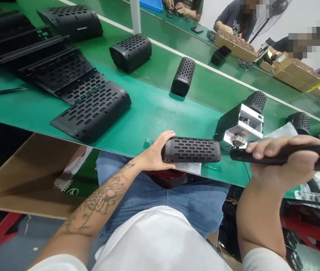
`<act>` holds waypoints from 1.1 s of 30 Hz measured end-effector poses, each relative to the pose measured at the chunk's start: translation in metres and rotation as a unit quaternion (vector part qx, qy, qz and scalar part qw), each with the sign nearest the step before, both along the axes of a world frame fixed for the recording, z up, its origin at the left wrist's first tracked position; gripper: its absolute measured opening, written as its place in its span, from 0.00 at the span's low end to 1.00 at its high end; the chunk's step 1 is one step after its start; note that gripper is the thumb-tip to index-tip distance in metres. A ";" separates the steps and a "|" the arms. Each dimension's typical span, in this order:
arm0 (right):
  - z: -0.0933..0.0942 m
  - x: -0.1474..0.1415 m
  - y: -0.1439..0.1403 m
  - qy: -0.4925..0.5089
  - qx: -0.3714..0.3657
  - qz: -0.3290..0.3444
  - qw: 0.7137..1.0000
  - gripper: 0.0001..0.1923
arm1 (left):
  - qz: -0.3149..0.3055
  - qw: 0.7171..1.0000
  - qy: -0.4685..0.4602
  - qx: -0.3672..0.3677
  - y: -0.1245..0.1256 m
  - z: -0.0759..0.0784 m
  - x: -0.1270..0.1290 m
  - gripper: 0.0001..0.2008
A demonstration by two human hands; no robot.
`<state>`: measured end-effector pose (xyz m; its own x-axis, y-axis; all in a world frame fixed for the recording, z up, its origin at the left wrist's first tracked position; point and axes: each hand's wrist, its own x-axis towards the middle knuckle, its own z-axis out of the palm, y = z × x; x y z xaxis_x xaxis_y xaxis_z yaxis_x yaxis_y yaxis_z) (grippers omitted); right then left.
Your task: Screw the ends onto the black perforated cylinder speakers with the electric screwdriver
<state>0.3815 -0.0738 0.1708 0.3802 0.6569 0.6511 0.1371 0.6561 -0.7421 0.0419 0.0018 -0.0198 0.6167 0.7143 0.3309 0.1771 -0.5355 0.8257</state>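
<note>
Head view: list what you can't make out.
All in the head view:
Tool: one end cut off by the right edge; grip partly covered by the right hand.
Held casing: underside turned away.
Lettering on the big casing: too small and blurred.
Rod: cut off by the left edge.

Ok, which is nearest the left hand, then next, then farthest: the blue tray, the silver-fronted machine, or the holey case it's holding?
1. Holey case: in the left hand.
2. Silver-fronted machine: on the bench, to the right.
3. Blue tray: at the view's top edge.
</note>
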 end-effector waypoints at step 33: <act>-0.050 -0.125 0.028 -0.112 -0.187 0.389 0.895 0.23 | 0.031 0.998 -0.030 -0.035 -0.014 0.013 0.020 0.54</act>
<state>0.2567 -0.0453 0.1208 -0.3987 0.8543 0.3333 -0.0806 0.3294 -0.9407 0.0618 -0.0125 -0.0067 0.5510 0.7736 0.3130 0.1582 -0.4650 0.8711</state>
